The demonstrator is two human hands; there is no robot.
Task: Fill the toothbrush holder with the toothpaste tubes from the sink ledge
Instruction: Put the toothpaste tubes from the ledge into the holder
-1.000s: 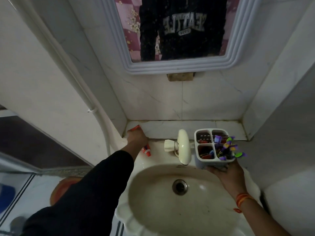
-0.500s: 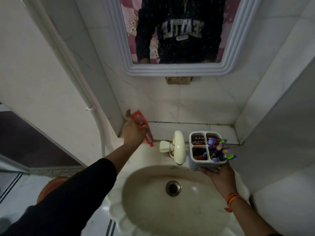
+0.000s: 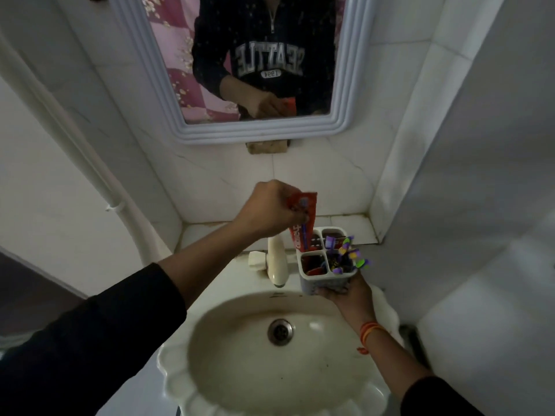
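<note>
My left hand point(image 3: 268, 210) grips a red toothpaste tube point(image 3: 303, 223) near its flat upper end and holds it upright. The tube's lower end reaches the rim of the back-left compartment of the white toothbrush holder point(image 3: 326, 279). My right hand point(image 3: 348, 291) holds that holder from below, over the sink's right rim. The holder has four compartments. Red tubes show in the left ones, and several purple and green toothbrushes point(image 3: 348, 255) stick out of the right ones.
A cream tap point(image 3: 276, 261) stands just left of the holder, above the oval basin point(image 3: 279, 355) with its drain point(image 3: 280, 331). The tiled ledge point(image 3: 357, 228) runs behind. A framed mirror point(image 3: 249, 133) hangs above, and a white pipe point(image 3: 99, 187) runs down the left wall.
My left hand lifted the red tube from the ledge's left end and carried it right, over the holder. The holder stayed in my right hand.
</note>
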